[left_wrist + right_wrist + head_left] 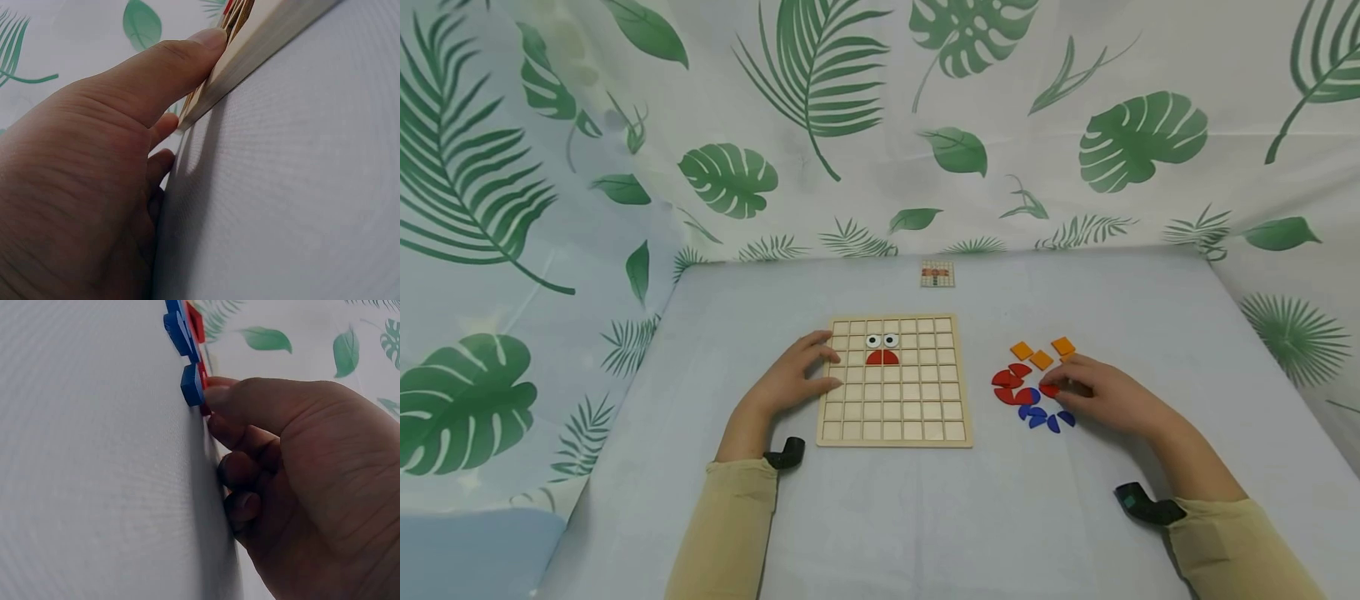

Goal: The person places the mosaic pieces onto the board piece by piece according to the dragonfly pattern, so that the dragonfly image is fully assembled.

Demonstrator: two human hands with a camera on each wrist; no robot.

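Note:
A square wooden grid board [895,417] lies on the table. Two round eye pieces [882,341] sit in its cells, with two red quarter-circle pieces [882,357] directly below. My left hand [790,372] rests at the board's left edge, thumb and fingers spread and touching the frame. To the right of the board, my right hand [1108,392] pinches a red piece [1049,389] between thumb and index finger, just at the table surface; the fingers partly hide its shape. A blue piece [192,385] stands close to the right thumb in the right wrist view.
Loose red pieces [1006,379], blue pieces [1037,421] and orange square pieces [1022,351] lie in a cluster right of the board. A small pattern card [937,274] is at the back. A leaf-printed cloth [850,192] hangs behind the table.

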